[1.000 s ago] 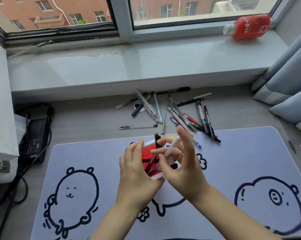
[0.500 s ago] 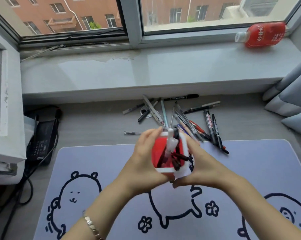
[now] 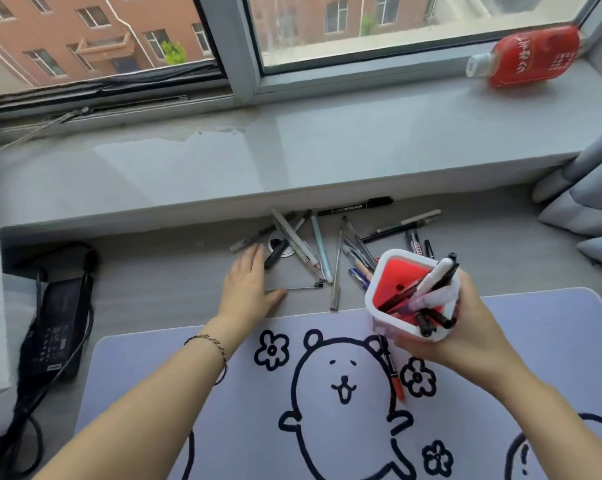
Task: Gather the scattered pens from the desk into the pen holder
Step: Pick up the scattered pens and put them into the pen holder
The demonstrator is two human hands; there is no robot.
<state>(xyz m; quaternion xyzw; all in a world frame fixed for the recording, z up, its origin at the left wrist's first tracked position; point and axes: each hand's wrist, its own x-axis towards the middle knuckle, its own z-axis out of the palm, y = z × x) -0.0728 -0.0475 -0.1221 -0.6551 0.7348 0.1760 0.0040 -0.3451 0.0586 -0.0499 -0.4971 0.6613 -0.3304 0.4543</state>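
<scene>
My right hand (image 3: 465, 327) grips the white pen holder (image 3: 382, 268) with a red inside, tilted toward me above the mat's far edge. Several pens (image 3: 427, 292) stick out of it. My left hand (image 3: 249, 289) lies flat and open on the desk, its thumb touching the left end of a thin clear pen (image 3: 299, 288). Beyond it a pile of scattered pens (image 3: 313, 244) spreads across the desk under the window sill. One red-tipped pen (image 3: 393, 368) lies on the mat below the holder.
A lilac desk mat (image 3: 223, 427) with bear drawings covers the near desk. A black power adapter (image 3: 55, 323) with cables sits at the left. A red bottle (image 3: 531, 57) lies on the window sill, and curtains (image 3: 583, 195) hang at the right.
My left hand let go of the holder and moved left onto the desk by the clear pen. My right hand carried the holder to the right. The white pen now sits in the holder.
</scene>
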